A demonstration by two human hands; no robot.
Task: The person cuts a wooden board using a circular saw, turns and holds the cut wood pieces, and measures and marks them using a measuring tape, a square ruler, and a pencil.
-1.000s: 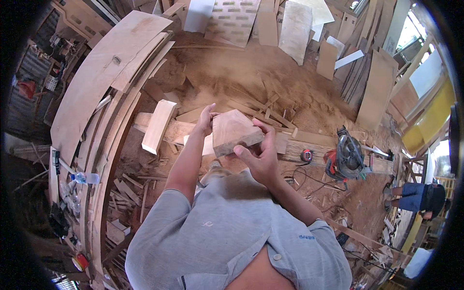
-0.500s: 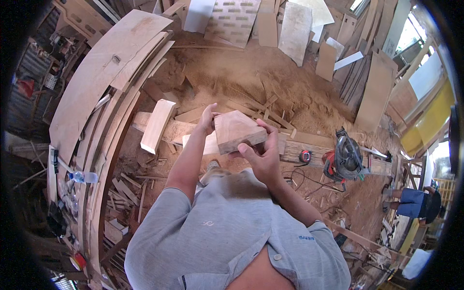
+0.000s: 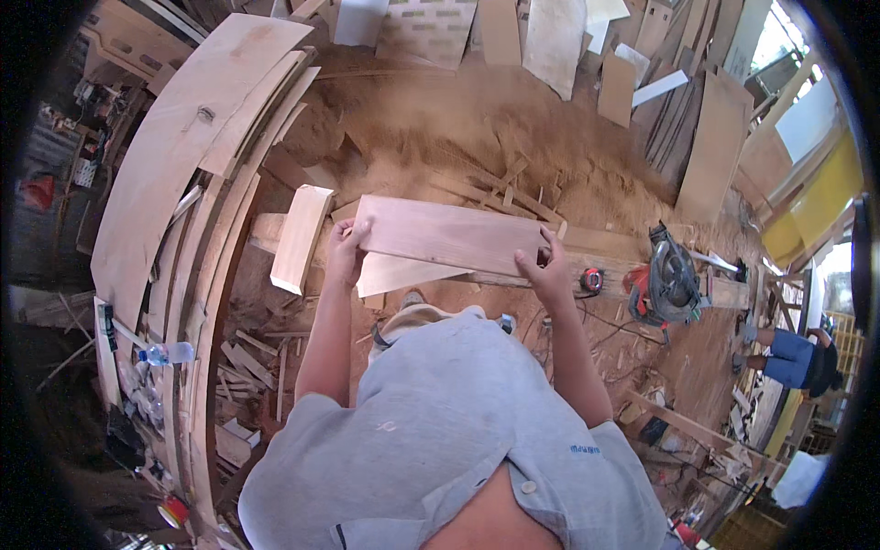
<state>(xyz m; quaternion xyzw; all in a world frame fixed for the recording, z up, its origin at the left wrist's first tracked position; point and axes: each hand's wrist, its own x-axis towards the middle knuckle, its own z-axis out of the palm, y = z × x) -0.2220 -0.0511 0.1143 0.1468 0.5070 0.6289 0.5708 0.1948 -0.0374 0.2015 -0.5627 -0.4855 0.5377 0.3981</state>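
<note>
I hold a flat reddish-brown wooden board (image 3: 449, 235) crosswise in front of my chest, its broad face turned up toward the camera. My left hand (image 3: 346, 249) grips its left end and my right hand (image 3: 548, 271) grips its right end. Just under the board lies a pale, wedge-shaped offcut (image 3: 399, 273) on a long wooden beam (image 3: 605, 249). A short pale plank (image 3: 300, 236) lies tilted across the beam to the left of my left hand.
A circular saw (image 3: 667, 282) and a small red tape measure (image 3: 591, 279) rest at the right end of the beam. Curved plywood sheets (image 3: 174, 165) stack along the left. Sawdust and scrap strips cover the ground; panels lean at the back. Another person (image 3: 797, 357) sits at far right.
The board, seen earlier as a short block held close between both hands, is now turned flat and wide, and my hands have spread apart to its two ends.
</note>
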